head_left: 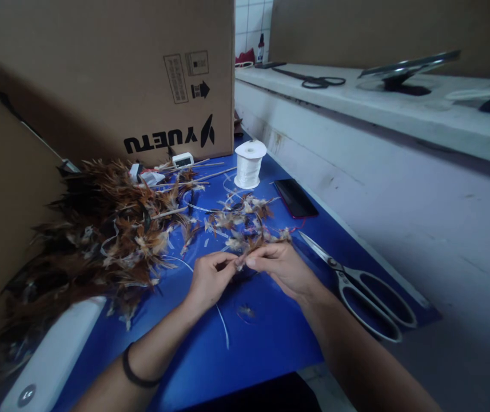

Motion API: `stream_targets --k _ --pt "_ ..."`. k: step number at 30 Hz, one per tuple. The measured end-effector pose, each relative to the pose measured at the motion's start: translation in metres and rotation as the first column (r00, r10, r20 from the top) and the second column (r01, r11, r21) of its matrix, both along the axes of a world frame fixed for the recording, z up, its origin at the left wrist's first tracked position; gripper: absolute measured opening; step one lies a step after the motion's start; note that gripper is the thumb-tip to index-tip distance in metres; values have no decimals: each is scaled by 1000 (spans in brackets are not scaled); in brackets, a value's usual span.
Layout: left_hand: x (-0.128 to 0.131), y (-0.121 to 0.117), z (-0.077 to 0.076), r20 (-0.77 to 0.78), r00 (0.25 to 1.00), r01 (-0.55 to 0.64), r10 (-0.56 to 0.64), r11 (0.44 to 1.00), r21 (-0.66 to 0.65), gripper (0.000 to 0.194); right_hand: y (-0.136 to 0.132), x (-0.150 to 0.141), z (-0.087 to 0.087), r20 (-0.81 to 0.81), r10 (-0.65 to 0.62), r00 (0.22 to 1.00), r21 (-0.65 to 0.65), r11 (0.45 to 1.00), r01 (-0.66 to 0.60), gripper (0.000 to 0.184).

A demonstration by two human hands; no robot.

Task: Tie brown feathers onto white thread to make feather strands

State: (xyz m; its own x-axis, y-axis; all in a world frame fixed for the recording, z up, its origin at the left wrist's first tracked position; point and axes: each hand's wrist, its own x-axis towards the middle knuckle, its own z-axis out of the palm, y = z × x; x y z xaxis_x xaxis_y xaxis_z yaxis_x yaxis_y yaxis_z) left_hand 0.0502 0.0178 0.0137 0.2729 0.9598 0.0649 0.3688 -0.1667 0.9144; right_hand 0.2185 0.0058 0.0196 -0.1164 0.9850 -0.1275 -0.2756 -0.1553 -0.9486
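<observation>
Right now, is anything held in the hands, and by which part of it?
A small feathered piece, pinched by the left hand and the right hand, at what looks like its near end; the exact spot is hidden.

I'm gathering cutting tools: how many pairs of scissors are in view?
2: pale-handled silver metal scissors on the blue tabletop, and black-handled scissors on the white ledge. More could be hidden under the heaped brown feathers.

The feathers (238, 244) look rough (the phone (296, 198), glossy).
</observation>
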Motion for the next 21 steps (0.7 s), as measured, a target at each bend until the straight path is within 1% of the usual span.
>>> stream_targets --k 4,9,11,15,21 --pt "-1 0 2 65 998 -15 15 1000 -4 17 1 1 -2 -9 -8 1000 -35 999 7 7" --pt "4 -4 1 273 961 -25 47 996 -85 19 3 0 -3 -185 -15 983 -118 993 -7 9" --pt "5 -5 1 337 939 -42 66 996 -77 19 3 -1 -4 -235 -14 972 -131 991 -17 8" --pt "7 -7 2 412 904 -103 112 994 -44 17 3 -3 -7 -276 -4 961 -155 987 -40 9" --pt "8 -9 0 499 863 -96 84 995 0 13 2 -7 -7 -330 29 944 -176 980 -91 10"
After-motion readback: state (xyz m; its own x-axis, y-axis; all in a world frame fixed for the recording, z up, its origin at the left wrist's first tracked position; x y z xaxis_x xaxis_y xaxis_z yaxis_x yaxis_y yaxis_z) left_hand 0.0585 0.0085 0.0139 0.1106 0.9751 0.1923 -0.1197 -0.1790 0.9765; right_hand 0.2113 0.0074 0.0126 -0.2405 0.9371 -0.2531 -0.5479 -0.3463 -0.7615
